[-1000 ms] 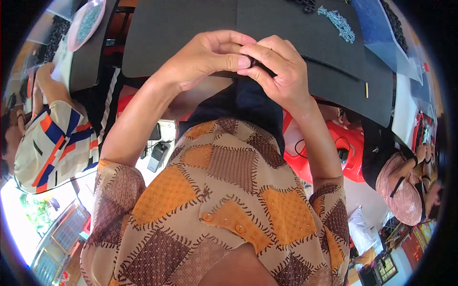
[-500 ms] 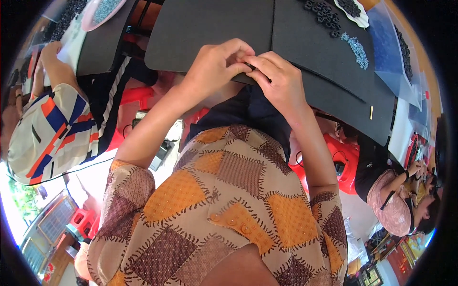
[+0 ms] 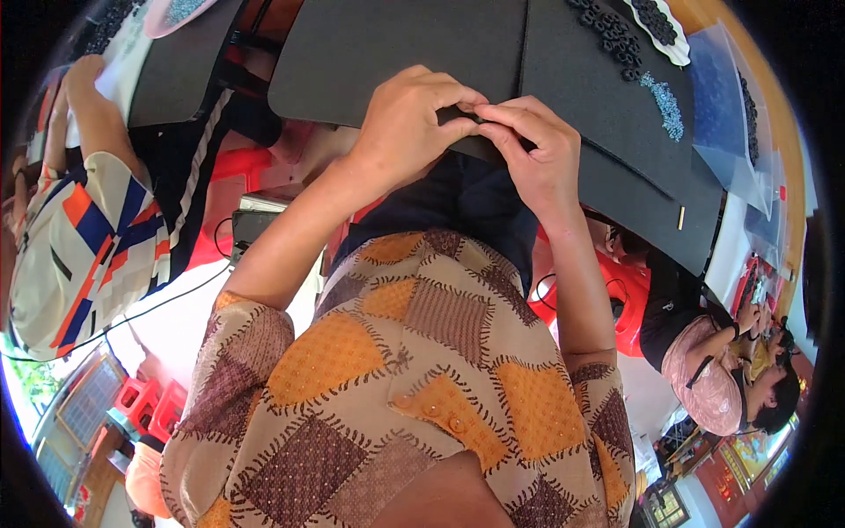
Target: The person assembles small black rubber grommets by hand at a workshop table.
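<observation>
My left hand (image 3: pixel 407 114) and my right hand (image 3: pixel 544 150) meet fingertip to fingertip just over the near edge of the black work mat (image 3: pixel 378 53). Pinched between both thumbs and forefingers is a small dark piece (image 3: pixel 475 116), mostly covered by the fingers, so its exact kind cannot be made out. To the far right on the mat lies a cluster of black rings (image 3: pixel 616 40). Closer to me than the rings is a pile of small light-blue pieces (image 3: pixel 664 106).
A white dish of black pieces (image 3: pixel 660 26) and a clear plastic bin (image 3: pixel 726 97) stand at the far right. Near the right edge lies a small yellowish stick (image 3: pixel 680 217). A pink bowl (image 3: pixel 163 18) is at far left. People sit on both sides, with red stools (image 3: pixel 242 163) around.
Both hands have shifted slightly right while staying together on the small dark piece. The neighbour's arm at left has moved a little, and the whole view has shifted slightly.
</observation>
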`<state>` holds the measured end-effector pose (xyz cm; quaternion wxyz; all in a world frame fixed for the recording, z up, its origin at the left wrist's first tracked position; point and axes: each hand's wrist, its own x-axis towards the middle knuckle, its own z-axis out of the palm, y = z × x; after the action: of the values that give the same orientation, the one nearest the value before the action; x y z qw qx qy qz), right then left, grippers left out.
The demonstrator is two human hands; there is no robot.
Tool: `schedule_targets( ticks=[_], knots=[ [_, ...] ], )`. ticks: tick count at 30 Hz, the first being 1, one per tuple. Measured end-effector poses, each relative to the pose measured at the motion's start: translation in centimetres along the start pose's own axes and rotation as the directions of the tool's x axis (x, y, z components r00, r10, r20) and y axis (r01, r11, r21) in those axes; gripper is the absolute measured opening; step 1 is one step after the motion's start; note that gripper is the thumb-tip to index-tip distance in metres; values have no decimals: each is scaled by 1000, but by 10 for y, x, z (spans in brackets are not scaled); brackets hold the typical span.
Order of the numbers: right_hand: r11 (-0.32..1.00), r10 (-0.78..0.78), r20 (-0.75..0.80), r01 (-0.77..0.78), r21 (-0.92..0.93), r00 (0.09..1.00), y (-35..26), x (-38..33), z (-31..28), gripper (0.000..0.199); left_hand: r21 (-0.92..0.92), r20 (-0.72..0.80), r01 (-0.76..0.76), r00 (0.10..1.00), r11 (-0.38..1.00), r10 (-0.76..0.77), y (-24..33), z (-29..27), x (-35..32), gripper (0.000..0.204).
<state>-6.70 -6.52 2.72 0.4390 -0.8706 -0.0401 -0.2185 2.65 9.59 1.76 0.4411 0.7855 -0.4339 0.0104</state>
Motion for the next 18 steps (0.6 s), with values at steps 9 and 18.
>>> schedule_targets(
  ticks=[9,18],
  knots=[
    [993,98,66,-94,-66,993,-7,12,-6,11,-20,-1,-30,1000,999,30,-6,0,4,18],
    [994,-114,-403,106,-42,908,-18,48,-7,38,-43,-29,-37,999,998,36,-2,2,5,18]
  ],
)
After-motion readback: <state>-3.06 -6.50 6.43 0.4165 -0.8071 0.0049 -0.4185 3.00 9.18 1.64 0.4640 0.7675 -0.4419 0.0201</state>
